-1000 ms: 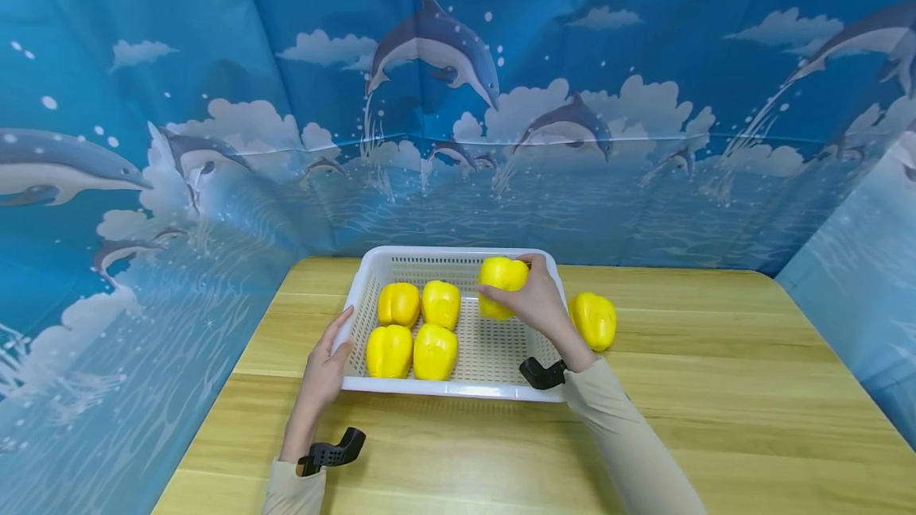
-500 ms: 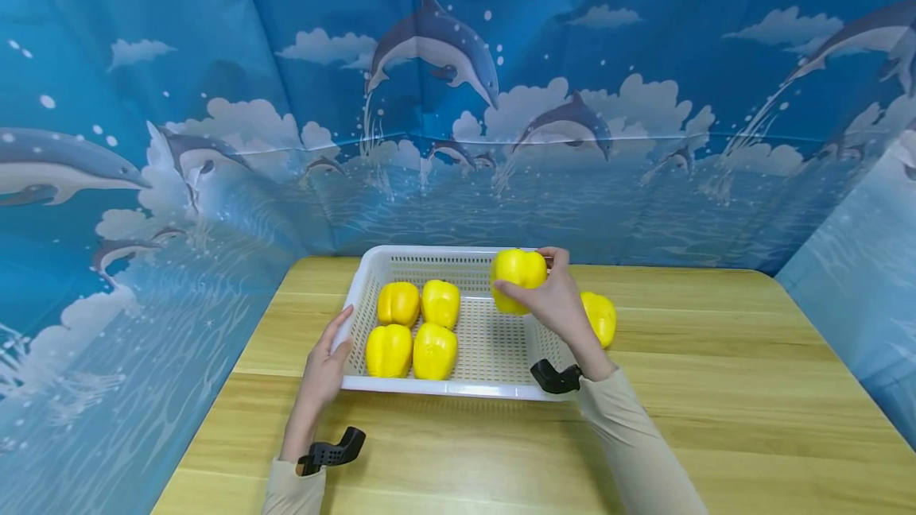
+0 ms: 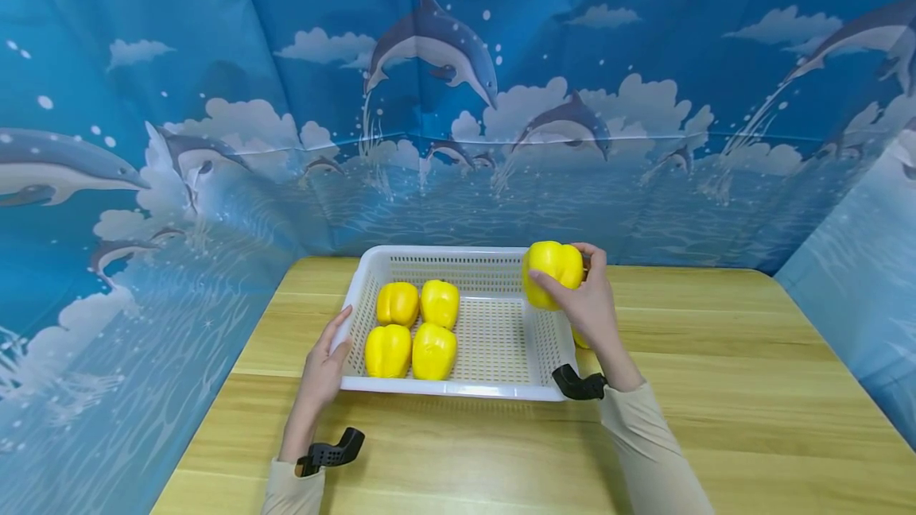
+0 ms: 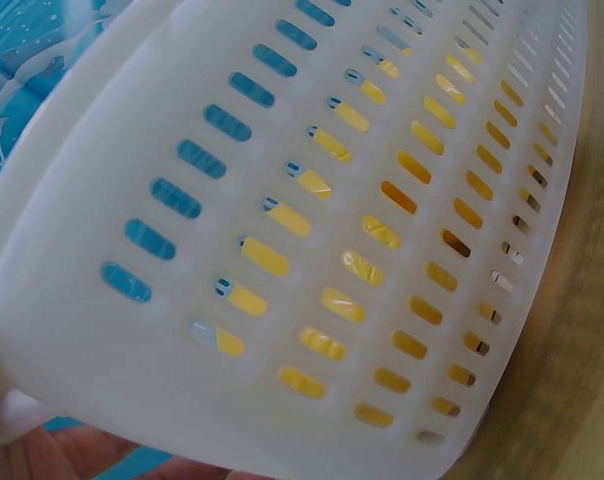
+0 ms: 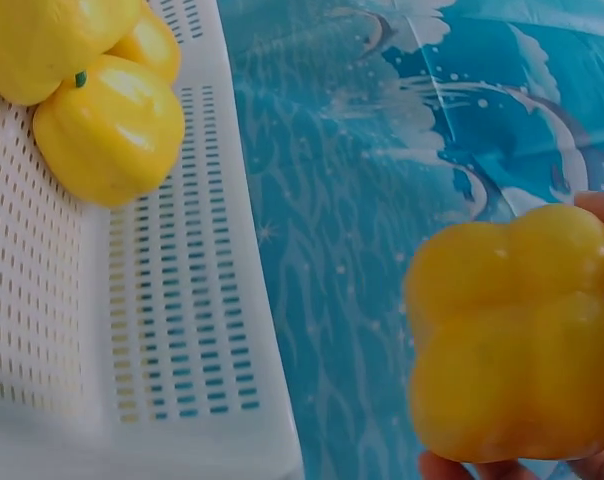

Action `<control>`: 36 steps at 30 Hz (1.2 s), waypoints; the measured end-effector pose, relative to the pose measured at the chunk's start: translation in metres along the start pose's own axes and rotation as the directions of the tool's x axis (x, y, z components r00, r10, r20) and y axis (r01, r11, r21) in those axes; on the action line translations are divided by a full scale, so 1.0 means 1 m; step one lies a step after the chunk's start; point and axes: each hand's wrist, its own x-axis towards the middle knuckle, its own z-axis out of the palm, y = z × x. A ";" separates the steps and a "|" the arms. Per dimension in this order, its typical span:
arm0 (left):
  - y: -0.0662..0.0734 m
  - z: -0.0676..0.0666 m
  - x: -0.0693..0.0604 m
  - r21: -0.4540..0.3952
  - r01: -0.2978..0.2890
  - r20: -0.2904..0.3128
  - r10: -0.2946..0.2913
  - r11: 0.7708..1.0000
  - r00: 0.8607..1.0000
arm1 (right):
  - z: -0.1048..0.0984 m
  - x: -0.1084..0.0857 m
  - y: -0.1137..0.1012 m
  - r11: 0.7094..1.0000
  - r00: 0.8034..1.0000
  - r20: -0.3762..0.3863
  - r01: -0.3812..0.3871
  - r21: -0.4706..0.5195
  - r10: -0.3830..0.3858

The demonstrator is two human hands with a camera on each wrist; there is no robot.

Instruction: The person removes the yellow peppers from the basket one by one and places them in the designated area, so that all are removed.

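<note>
My right hand (image 3: 594, 304) holds a yellow bell pepper (image 3: 549, 270) between thumb and fingers, raised over the right rim of a white plastic basket (image 3: 494, 390). In the right wrist view the held pepper (image 5: 512, 340) shows its lobed side, with fingertips at its edges. My left hand (image 3: 325, 368) grips the basket's left rim. Its fingers (image 4: 77, 450) show below the rim in the left wrist view. Several yellow peppers (image 3: 433, 352) lie grouped in the basket's left half. Another pepper (image 3: 580, 338) is on the table right of the basket, mostly hidden by my right hand.
The basket stands on a wooden table (image 3: 716, 388), near its back edge. A blue curtain with dolphins (image 3: 458, 205) hangs behind the table and along both sides. Each wrist bears a black camera mount (image 3: 332, 451).
My right hand has carried the pepper rightward, from above the basket's inside to its right rim, covering most of the pepper on the table. The left hand and basket have barely moved.
</note>
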 end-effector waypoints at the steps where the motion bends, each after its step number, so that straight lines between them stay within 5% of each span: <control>1: 0.000 0.000 0.000 -0.002 -0.001 0.000 0.001 1.000 1.000 | -0.002 0.000 0.001 1.000 1.000 -0.013 -0.002 0.007 0.002; 25: -0.001 -0.001 -0.001 -0.012 -0.028 0.001 0.028 1.000 1.000 | -0.057 -0.002 0.040 0.984 0.952 -0.286 -0.060 0.167 0.107; 36: 0.000 -0.001 -0.002 -0.007 -0.029 0.000 0.029 1.000 1.000 | -0.078 -0.002 0.063 0.979 0.941 -0.275 -0.172 0.111 0.196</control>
